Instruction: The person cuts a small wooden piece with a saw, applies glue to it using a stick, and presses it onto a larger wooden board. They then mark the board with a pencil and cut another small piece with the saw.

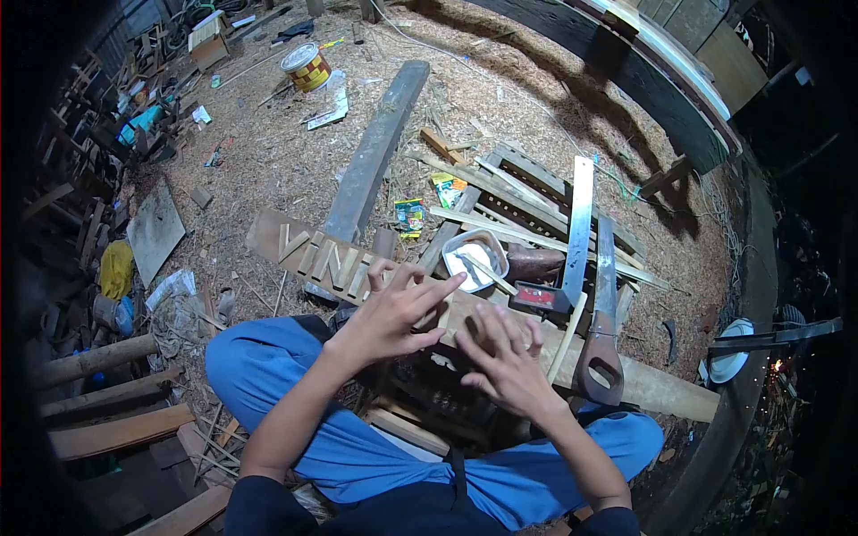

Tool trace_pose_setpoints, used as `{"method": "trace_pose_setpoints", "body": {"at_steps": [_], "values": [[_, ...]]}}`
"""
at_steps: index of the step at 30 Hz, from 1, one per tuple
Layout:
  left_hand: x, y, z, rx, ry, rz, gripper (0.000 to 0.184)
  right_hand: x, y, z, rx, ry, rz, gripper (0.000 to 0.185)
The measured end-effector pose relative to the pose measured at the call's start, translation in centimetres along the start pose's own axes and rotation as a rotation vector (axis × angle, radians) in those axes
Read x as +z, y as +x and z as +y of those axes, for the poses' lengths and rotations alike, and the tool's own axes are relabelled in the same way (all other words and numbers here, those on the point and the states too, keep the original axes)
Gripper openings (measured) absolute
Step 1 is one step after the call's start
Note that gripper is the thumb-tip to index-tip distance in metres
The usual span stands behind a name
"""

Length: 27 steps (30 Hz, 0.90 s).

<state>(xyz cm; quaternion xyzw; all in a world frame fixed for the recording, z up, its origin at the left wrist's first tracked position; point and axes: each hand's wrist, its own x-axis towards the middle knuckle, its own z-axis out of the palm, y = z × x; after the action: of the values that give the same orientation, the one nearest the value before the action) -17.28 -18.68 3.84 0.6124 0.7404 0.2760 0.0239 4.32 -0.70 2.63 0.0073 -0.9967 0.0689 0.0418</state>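
My left hand (399, 310) is over the long plank (657, 386) lying across in front of my knees, its fingers apart and nothing visible in them. My right hand (511, 360) is beside it, fingers spread and also without anything I can see. Whether either hand touches the plank, I cannot tell. Short wood strips (323, 259) stand in a slanted pattern on the plank's left part. Just beyond my hands is a tub of white paste (464, 253) with a thin stick (488, 272) in it. A handsaw (604, 344) and a metal square (580, 219) lie to the right.
A thick timber beam (379, 156) lies on the shavings-covered ground. Slatted wood (527, 192) and small packets (409, 215) are beyond the tub. A yellow-red can (306, 69) stands at the far left. A white bowl (733, 351) is at right.
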Motion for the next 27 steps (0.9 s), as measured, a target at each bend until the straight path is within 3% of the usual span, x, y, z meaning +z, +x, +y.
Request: {"method": "trace_pose_setpoints", "body": {"at_steps": [2, 7, 11, 13, 15, 17, 21, 23, 25, 27], "values": [[-0.7, 0.0, -0.1, -0.052, -0.061, -0.014, 0.086, -1.0, 0.1, -0.6, -0.11, 0.118, -0.022, 0.067], [-1.8, -0.4, -0.3, -0.097, 0.009, 0.036, 0.087, -1.4, 2.3, 0.6, 0.02, 0.025, -0.046, 0.07], [-2.0, -0.9, -0.3, -0.066, 0.028, 0.073, 0.087, -0.8, 2.0, -0.4, -0.135, 0.115, -0.064, 0.072], [-2.3, -1.1, -0.5, -0.041, 0.058, 0.113, 0.087, 0.0, 0.7, -0.5, -0.386, 0.345, -0.175, 0.065], [-2.8, -1.4, -0.4, -0.073, 0.008, 0.102, 0.087, 0.4, 0.9, -0.3, -0.365, 0.443, -0.061, 0.056], [-2.9, -1.6, -0.3, -0.092, 0.001, 0.088, 0.086, 0.3, 2.4, 0.5, -0.251, 0.206, 0.139, 0.057], [-2.6, -1.7, -0.1, -0.096, 0.011, 0.053, 0.086, -0.5, 3.4, -0.1, -0.079, 0.064, 0.019, 0.061], [-2.1, -1.9, -0.4, -0.065, 0.012, 0.075, 0.088, -1.1, 2.9, -0.9, -0.173, 0.044, 0.073, 0.056], [-2.1, -2.0, -0.5, -0.035, 0.014, 0.094, 0.09, -0.1, 1.2, -1.1, -0.414, 0.434, -0.116, 0.047], [-2.2, -2.0, -0.4, -0.056, -0.031, 0.051, 0.089, 1.5, -0.1, -0.6, -0.405, 0.547, -0.081, 0.037]]}}
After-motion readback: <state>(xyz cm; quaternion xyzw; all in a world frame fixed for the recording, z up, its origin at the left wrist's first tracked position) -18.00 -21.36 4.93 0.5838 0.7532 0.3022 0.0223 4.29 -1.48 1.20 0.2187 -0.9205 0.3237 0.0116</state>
